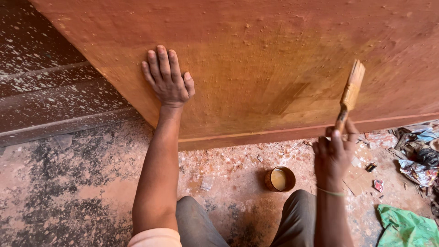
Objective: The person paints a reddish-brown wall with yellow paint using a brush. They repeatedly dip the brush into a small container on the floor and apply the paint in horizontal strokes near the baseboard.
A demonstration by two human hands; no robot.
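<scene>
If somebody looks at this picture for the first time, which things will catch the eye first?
First, the big orange-brown wall filling the upper picture, with the left hand pressed flat against it. Next, the right hand holding a paintbrush with its bristles up near the wall. Below, between the knees, a small tin of yellowish liquid stands on the spattered floor.

A single view is given, taken from a head-worn camera looking steeply down and forward, close to a reddish wall (274,59); the knees, both forearms and the speckled floor (82,192) below are taken in
</scene>
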